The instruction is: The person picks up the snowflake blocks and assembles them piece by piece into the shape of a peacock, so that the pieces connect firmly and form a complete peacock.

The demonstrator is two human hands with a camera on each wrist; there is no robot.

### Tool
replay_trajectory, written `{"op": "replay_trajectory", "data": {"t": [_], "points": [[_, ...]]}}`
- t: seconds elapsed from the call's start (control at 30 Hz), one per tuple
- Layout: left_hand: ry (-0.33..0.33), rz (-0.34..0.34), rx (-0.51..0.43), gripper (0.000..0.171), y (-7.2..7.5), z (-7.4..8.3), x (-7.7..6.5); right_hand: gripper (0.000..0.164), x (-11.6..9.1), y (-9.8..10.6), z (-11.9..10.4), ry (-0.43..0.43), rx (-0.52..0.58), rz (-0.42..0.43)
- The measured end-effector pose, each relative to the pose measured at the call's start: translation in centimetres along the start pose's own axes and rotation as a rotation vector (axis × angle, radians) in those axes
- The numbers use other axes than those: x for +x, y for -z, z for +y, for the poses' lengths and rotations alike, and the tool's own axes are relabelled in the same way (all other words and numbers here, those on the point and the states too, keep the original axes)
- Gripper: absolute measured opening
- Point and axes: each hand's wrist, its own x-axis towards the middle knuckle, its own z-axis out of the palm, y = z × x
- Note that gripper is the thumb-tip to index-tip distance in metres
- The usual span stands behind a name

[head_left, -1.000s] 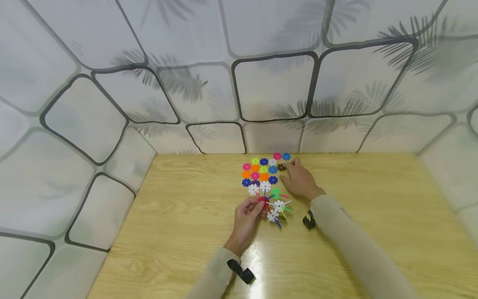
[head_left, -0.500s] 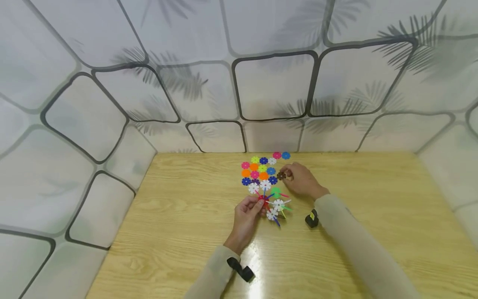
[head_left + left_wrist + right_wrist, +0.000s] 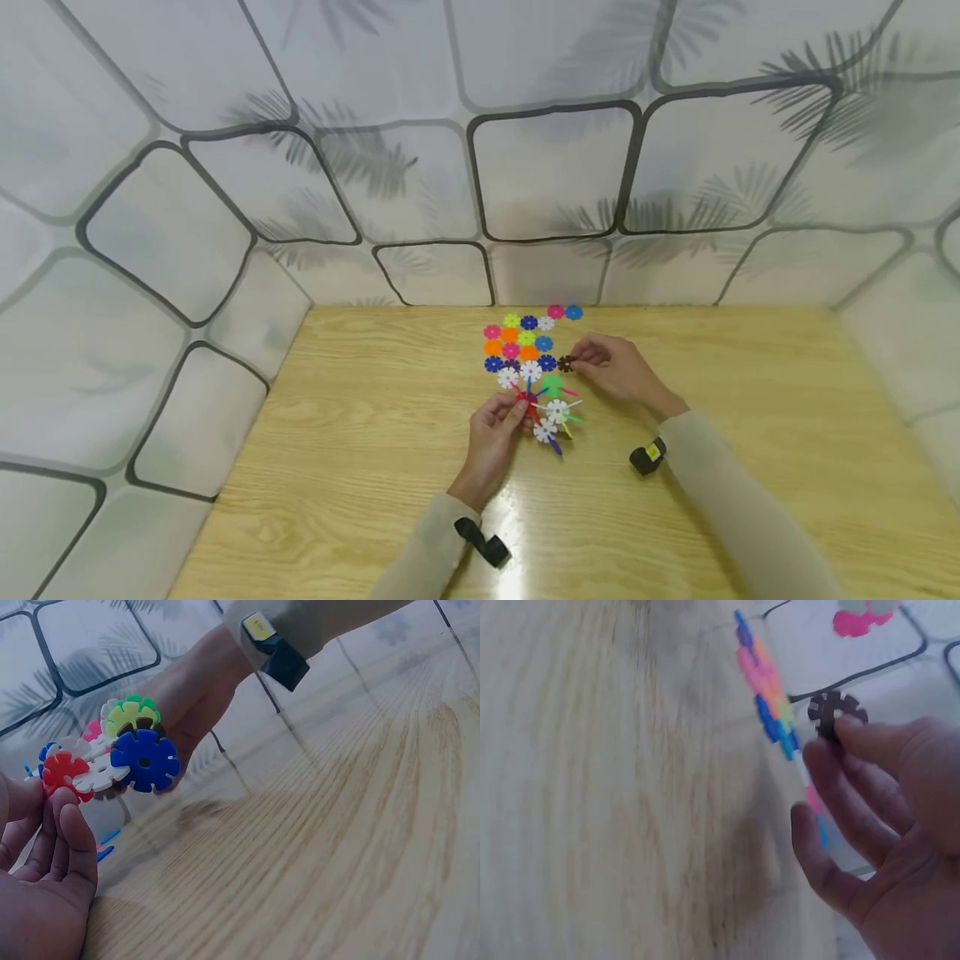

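In the head view my left hand (image 3: pixel 491 437) pinches the red disc of a cluster of interlocking notched plastic discs (image 3: pixel 557 410). The cluster has several discs slotted edge-on at angles. Seen from the left wrist, the red disc (image 3: pixel 61 774) sits between thumb and fingers, and a blue disc (image 3: pixel 145 761) sticks out on the far side. My right hand (image 3: pixel 618 371) pinches a dark brown notched disc (image 3: pixel 826 709) between thumb and index finger. That brown disc is off the table, just right of the cluster and apart from it.
Flat loose discs lie in rows on the wooden table (image 3: pixel 360 467) beyond the cluster, among them an orange disc (image 3: pixel 509 334). A pink disc (image 3: pixel 556 312) and a light blue disc (image 3: pixel 573 312) lie near the patterned wall (image 3: pixel 555 175) behind the table.
My right hand has picked up the brown disc from the right side of the rows and brought it nearer to me, toward the cluster. The left hand and cluster have stayed almost still.
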Motion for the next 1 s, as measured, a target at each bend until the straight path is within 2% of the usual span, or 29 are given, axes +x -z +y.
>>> {"op": "replay_trajectory", "data": {"t": [0.23,0.43,0.6,0.83,1.0], "points": [[0.012,0.003,0.004,0.021,-0.1,0.1,-0.1,0.014,-2.4,0.3,-0.4,0.044,0.103,0.016],[0.006,0.015,0.006,0.023,-0.2,0.2,-0.1,0.013,-3.2,-0.1,-0.3,0.068,0.105,0.049],[-0.002,0.008,0.005,0.024,-0.3,0.2,-0.1,0.012,-3.4,-0.2,-0.3,0.127,0.088,0.062],[-0.006,0.003,0.015,0.026,-0.3,0.4,-0.3,0.015,-3.6,0.0,-0.9,0.27,0.004,0.076],[-0.015,-0.009,0.042,0.025,-0.2,0.4,-0.4,0.015,-3.6,0.4,-1.9,0.291,-0.057,0.032]]}}
